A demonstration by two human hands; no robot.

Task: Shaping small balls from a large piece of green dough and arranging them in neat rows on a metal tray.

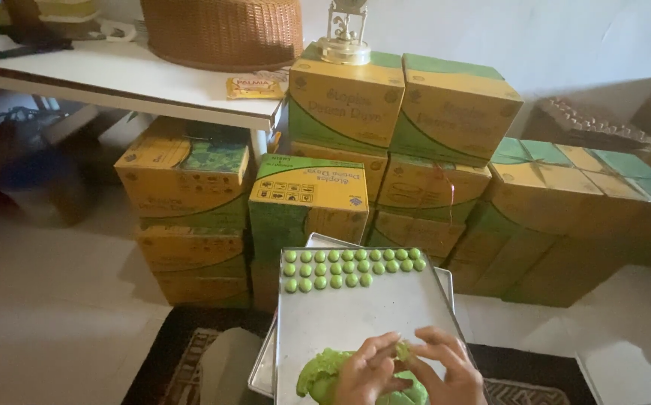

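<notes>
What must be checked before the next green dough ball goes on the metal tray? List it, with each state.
1. Dough piece held between both hands: ok; left hand and right hand pinch it.
2. Green dough lump available on the tray: ok.
3. Bare space on the metal tray below the rows: ok.
4. Rows of green balls even: ok, third row unfinished.
5. Tray steady on its support: cannot tell.

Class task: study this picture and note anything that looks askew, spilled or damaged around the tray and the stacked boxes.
Little stands out. The metal tray sits tilted on another tray, the green balls keep neat rows, and both hands pinch the green dough. Only the top cartons lean slightly askew.
</notes>
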